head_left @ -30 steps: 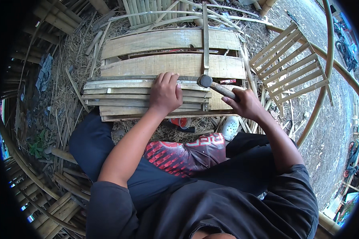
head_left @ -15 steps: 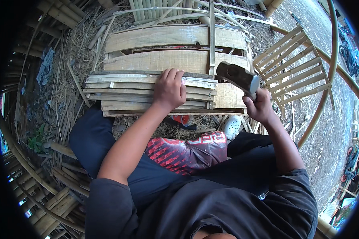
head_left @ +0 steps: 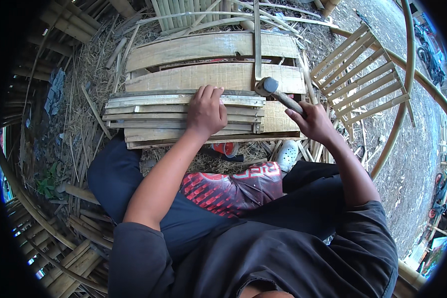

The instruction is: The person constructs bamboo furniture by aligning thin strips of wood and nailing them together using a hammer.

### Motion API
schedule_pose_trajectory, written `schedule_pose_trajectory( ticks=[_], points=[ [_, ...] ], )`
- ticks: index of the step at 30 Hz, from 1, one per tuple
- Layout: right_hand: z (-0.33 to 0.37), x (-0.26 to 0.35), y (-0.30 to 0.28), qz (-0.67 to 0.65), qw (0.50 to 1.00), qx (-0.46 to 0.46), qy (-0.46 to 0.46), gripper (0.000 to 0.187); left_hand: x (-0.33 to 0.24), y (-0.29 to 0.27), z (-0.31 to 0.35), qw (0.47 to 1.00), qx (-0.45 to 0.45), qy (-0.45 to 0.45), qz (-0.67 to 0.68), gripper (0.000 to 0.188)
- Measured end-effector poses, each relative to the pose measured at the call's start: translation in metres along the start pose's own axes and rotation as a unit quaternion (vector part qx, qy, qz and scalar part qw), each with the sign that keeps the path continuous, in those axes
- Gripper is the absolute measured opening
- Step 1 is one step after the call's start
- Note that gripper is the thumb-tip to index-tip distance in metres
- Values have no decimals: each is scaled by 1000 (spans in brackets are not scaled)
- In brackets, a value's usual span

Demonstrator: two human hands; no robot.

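A row of narrow wooden or bamboo slats (head_left: 154,110) lies across the near half of a low plank bench (head_left: 213,47). My left hand (head_left: 206,110) presses on the slats right of their middle, fingers curled over the far ones. In my right hand (head_left: 311,121) is the handle of a hammer (head_left: 284,101). The hammer's head is down at the far right corner of the slats; whether it touches them I cannot tell. A long thin strip (head_left: 257,44) runs away from that corner across the bench.
A finished-looking slatted panel (head_left: 357,74) leans at the right beside curved bamboo poles (head_left: 400,114). Under the bench's near edge is a red container (head_left: 227,149), near a pale clog (head_left: 287,155). Shavings and loose strips litter the ground; bamboo pieces (head_left: 82,193) are piled at left.
The hammer has swung down and left, from raised above the bench to the slats' right corner. My left hand stays on the slats.
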State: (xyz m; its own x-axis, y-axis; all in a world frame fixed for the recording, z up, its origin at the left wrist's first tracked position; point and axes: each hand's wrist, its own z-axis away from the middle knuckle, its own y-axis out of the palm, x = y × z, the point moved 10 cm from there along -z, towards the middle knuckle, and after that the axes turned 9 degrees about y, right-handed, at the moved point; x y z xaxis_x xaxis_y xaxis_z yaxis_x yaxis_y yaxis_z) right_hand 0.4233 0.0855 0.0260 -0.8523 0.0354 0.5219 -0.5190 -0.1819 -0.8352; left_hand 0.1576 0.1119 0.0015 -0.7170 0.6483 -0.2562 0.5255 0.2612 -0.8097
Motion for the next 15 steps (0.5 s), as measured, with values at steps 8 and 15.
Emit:
schedule_pose_trajectory(
  ticks=[8,15],
  points=[
    [-7,-8,18,26,1000,8,-13,53,-1,0,-1,1000,10,-11,-12,32],
    [-11,-6,20,22,998,39,35,54,-1,0,-2,1000,13,-9,-11,32]
  ],
)
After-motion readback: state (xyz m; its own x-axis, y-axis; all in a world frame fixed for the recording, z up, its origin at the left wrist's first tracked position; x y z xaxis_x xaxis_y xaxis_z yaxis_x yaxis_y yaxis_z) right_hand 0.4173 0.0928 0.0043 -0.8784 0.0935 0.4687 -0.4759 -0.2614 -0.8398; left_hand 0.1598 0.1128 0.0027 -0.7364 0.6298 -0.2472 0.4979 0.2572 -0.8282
